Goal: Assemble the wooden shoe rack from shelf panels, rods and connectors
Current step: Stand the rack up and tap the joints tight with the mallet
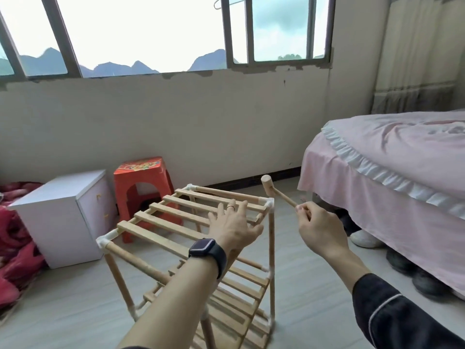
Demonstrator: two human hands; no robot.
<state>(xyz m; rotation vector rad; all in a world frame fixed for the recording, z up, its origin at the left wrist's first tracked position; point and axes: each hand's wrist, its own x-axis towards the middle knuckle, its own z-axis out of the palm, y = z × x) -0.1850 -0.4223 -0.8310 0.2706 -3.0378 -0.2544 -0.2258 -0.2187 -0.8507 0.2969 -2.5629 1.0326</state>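
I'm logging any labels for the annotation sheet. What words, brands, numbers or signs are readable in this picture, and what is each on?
No text here is legible.
Red stool: colourful print on its top, too blurred to read.
Watch: screen dark, nothing displayed.
Shoe rack, mallet, white cabinet: no visible markings.

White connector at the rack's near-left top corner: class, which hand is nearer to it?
Left. The left hand rests flat on the top shelf slats, to the right of the connector. The right hand is farther right, beyond the rack, gripping the mallet.
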